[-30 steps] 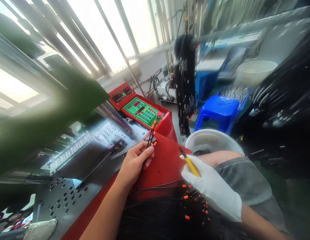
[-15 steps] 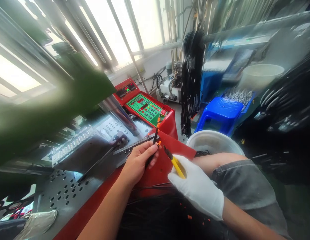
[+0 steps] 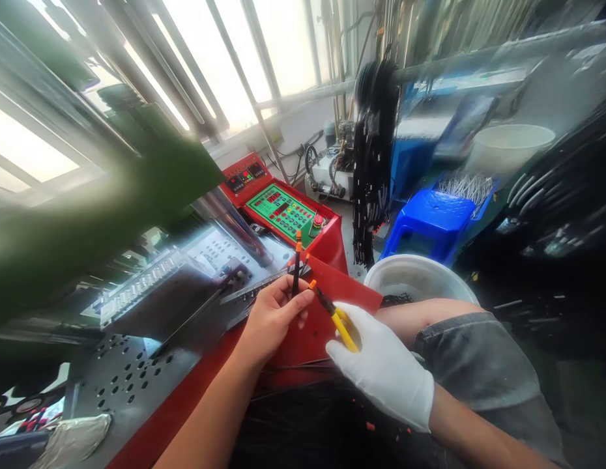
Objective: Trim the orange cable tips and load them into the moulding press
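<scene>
Bare left hand (image 3: pixel 278 314), fingers pinched closed on slim black cables with orange tips (image 3: pixel 296 270), above the red metal worktop's (image 3: pixel 349 283) far corner. The white-gloved right hand (image 3: pixel 381 361), fingers wrapped round yellow-handled pliers (image 3: pixel 343 329), has advanced — their dark nose now reaches one tip, apparently bringing tool to workpiece.

Bare left hand (image 3: pixel 278 307) pinched, gloved right hand (image 3: pixel 384 365) curled close by.

Pinching orange-tipped cables (image 3: pixel 296 277) in the bare left hand (image 3: pixel 276 312), pretty much mid-frame. Gripping yellow pliers (image 3: pixel 345 331) in the gloved right hand (image 3: pixel 388 368), lower right of center, nosed up near one orange tip (image 3: pixel 312 284). Got a blue stool (image 3: pixel 432 212) center right.
</scene>
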Demonstrator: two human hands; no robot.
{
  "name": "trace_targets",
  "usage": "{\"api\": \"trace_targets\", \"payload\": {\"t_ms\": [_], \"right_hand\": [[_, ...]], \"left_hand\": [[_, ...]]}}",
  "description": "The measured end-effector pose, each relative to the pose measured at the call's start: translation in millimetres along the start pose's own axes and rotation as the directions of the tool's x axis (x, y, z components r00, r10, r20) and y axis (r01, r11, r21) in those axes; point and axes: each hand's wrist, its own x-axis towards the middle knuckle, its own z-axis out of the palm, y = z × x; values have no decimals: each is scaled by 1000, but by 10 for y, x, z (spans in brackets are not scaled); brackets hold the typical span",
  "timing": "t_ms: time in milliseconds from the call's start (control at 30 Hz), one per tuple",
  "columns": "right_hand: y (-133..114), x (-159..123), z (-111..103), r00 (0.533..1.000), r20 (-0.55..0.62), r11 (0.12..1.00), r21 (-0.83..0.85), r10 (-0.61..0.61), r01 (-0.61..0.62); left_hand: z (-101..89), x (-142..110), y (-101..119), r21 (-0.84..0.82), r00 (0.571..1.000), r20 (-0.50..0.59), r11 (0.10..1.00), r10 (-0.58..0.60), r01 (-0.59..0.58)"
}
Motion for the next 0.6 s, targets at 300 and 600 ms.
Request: {"api": "trace_targets", "payload": {"t_ms": [300,600], "right_hand": [[46,14,22,998,-55,998,-51,-34,31],[57,-7,70,999,-46,1000,25,-14,15]], "left_hand": [[22,6,3,-73,1000,4,997,-16,16],[47,7,-47,-98,1000,-6,995,-13,13]]}}
